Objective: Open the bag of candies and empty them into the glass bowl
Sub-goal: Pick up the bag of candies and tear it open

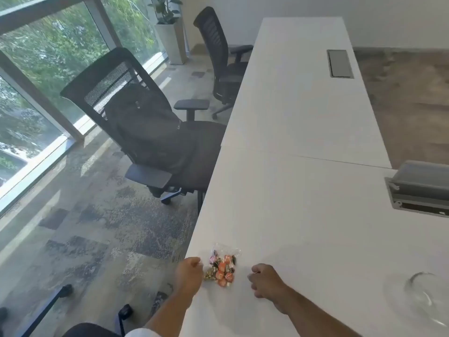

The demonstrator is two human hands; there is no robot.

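Note:
A small clear plastic bag of candies [222,267], with orange, pink and gold wrappers inside, lies flat on the white table [303,203] near its left edge. My left hand [189,274] rests at the table's edge just left of the bag, fingers curled, nothing in it. My right hand [264,280] lies on the table a short way right of the bag, fingers curled too, apart from the bag. The glass bowl [422,295] stands at the lower right, blurred and partly cut off by the frame.
A black mesh office chair [145,132] stands close to the table's left side, a second chair [218,57] farther back. An open grey cable box [420,188] sits at the right, a closed cable hatch [339,63] farther along the table. Patterned carpet and large windows lie left.

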